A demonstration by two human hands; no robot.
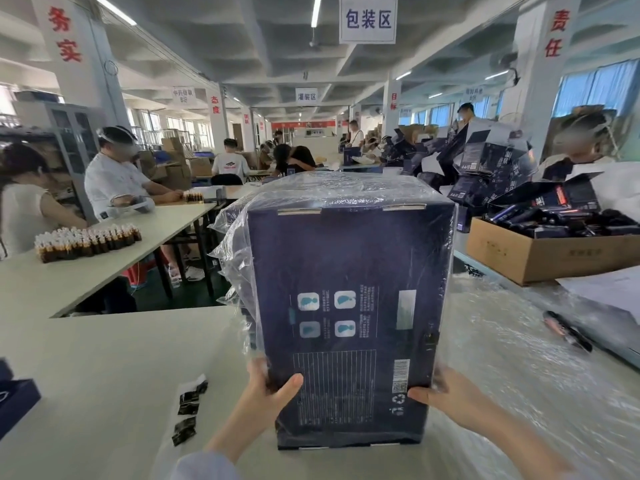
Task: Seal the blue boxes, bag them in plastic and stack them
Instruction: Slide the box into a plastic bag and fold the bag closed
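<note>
Head view: both hands grip bagged blue box [349,306].

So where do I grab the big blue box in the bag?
By the box's two long edges at the near end, from left and right together, thumbs on the face, as the left grip and right grip hold it. It is wide, flat and handleless, and the bag looks slippery.

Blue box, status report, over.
Left hand and right hand grip blue box, near end. Plastic bag over far end. Loose plastic on table, right.
</note>
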